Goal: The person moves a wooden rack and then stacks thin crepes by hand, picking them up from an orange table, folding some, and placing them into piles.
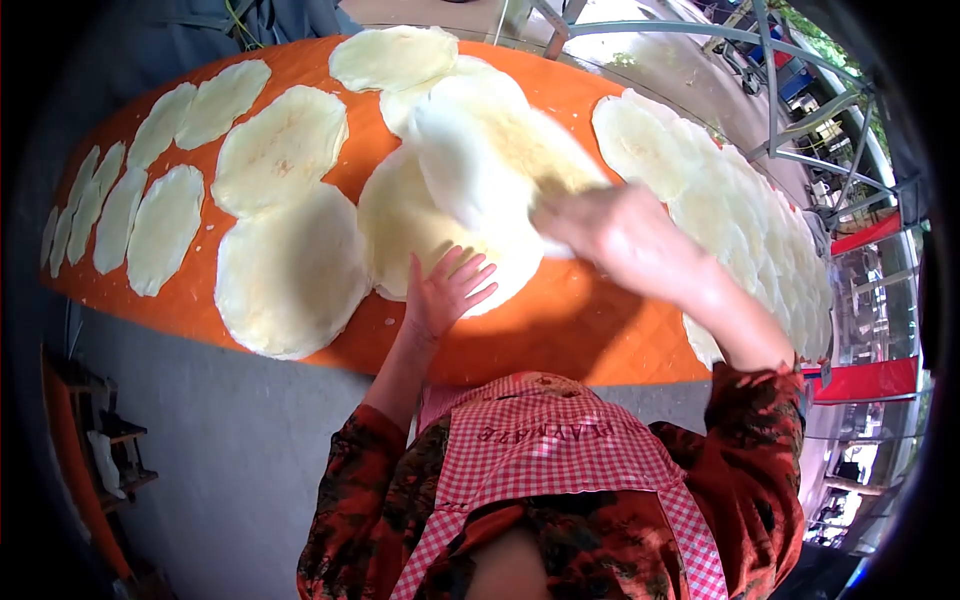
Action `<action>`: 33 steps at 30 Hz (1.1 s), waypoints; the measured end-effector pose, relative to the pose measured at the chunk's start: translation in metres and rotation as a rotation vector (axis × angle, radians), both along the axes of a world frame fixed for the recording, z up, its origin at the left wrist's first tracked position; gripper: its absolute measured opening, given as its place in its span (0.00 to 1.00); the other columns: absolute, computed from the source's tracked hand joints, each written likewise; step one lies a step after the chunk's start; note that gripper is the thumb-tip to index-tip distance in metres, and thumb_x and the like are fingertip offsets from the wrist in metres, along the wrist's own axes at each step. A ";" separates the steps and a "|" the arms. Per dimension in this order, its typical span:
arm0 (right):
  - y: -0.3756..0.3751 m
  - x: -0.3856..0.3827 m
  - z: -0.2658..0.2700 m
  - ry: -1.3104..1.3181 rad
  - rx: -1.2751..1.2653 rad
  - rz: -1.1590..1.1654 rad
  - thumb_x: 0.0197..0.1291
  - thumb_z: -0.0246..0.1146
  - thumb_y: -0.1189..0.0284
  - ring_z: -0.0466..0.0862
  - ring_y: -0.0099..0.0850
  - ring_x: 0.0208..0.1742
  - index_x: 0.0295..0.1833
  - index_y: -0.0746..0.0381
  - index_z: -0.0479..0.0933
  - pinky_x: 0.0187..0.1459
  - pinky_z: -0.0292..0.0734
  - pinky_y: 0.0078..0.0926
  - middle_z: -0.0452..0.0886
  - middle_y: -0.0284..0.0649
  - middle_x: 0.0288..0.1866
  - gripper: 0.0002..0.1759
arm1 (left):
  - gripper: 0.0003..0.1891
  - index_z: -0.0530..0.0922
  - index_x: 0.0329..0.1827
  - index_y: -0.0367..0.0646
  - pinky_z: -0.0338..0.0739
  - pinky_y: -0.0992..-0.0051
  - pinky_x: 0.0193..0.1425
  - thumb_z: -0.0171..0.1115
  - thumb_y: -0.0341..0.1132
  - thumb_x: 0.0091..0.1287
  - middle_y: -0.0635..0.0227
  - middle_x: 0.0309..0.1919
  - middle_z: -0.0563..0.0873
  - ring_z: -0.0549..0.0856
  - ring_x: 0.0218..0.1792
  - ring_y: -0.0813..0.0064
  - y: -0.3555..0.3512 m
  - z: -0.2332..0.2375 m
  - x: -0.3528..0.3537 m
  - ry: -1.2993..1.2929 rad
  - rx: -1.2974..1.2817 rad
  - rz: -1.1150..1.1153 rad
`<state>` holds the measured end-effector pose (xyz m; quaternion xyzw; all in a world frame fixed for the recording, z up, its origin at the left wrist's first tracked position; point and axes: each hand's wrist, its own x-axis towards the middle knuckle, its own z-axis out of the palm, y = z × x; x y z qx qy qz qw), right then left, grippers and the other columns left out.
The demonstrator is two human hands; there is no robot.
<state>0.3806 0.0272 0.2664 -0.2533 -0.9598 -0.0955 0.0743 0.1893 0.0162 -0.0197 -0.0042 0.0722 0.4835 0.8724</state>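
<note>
My left hand (447, 292) is open, with its fingers spread and the palm turned up, over the near edge of a round, thin, pale flatbread (400, 215). Blurred by motion, my right hand (605, 230) has its fingers closed at the edge of another flatbread (490, 140). That sheet looks raised and smeared above the ones beneath it. Two more large rounds, a farther flatbread (280, 150) and a nearer flatbread (290, 275), lie to the left and touch each other.
An orange cloth (560, 340) covers the long table. Many overlapping flatbreads (745, 220) cover its right end, and several single flatbreads (165, 230) lie at the left. Metal frame bars (680, 30) stand beyond the far right edge. A shelf (120, 440) is at the lower left.
</note>
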 end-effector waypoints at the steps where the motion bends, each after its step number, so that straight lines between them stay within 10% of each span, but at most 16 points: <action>1: -0.013 0.015 -0.012 -0.020 -0.033 0.005 0.47 0.57 0.78 0.83 0.37 0.33 0.44 0.65 0.77 0.32 0.80 0.31 0.81 0.43 0.45 0.15 | 0.45 0.50 0.73 0.42 0.54 0.42 0.68 0.33 0.71 0.64 0.47 0.71 0.56 0.58 0.70 0.43 0.003 0.001 0.001 -0.031 0.064 0.017; 7: -0.035 0.106 -0.137 -0.133 -0.291 -0.373 0.45 0.56 0.85 0.70 0.42 0.66 0.60 0.57 0.72 0.60 0.72 0.37 0.66 0.40 0.69 0.31 | 0.45 0.45 0.76 0.50 0.49 0.46 0.71 0.35 0.72 0.62 0.62 0.74 0.51 0.49 0.74 0.52 0.014 -0.011 0.009 -0.072 0.223 -0.003; 9: -0.024 0.098 -0.182 0.380 -0.916 -0.462 0.48 0.62 0.81 0.64 0.42 0.70 0.61 0.58 0.71 0.68 0.62 0.32 0.64 0.42 0.70 0.30 | 0.40 0.47 0.75 0.52 0.51 0.45 0.71 0.33 0.67 0.66 0.61 0.74 0.51 0.51 0.73 0.52 0.007 -0.006 0.022 0.086 0.116 -0.054; 12: -0.012 0.031 -0.220 0.689 -0.820 -0.618 0.58 0.65 0.64 0.71 0.37 0.64 0.62 0.66 0.67 0.65 0.63 0.32 0.69 0.49 0.64 0.30 | 0.32 0.51 0.73 0.55 0.60 0.47 0.68 0.39 0.58 0.70 0.63 0.71 0.57 0.58 0.70 0.54 0.007 -0.010 0.041 0.327 0.038 -0.098; 22: 0.027 0.003 -0.282 1.217 -1.291 -0.912 0.55 0.67 0.72 0.77 0.24 0.46 0.58 0.63 0.68 0.42 0.75 0.24 0.76 0.38 0.49 0.26 | 0.24 0.63 0.63 0.51 0.69 0.53 0.60 0.50 0.50 0.68 0.64 0.57 0.75 0.74 0.58 0.64 0.023 -0.033 0.040 0.636 -0.083 -0.095; 27: 0.030 0.015 -0.303 1.095 -1.346 -0.932 0.62 0.59 0.71 0.78 0.21 0.35 0.42 0.61 0.77 0.35 0.76 0.22 0.80 0.32 0.35 0.07 | 0.23 0.63 0.63 0.49 0.77 0.58 0.52 0.56 0.36 0.65 0.65 0.54 0.77 0.80 0.51 0.66 0.024 -0.048 0.048 0.838 -0.053 -0.036; 33: 0.024 0.004 -0.304 0.852 -0.990 -0.861 0.60 0.57 0.70 0.81 0.35 0.34 0.41 0.66 0.78 0.41 0.77 0.31 0.81 0.43 0.33 0.11 | 0.23 0.65 0.61 0.46 0.81 0.67 0.43 0.57 0.31 0.62 0.65 0.50 0.79 0.82 0.46 0.71 0.025 -0.050 0.056 0.857 -0.012 0.002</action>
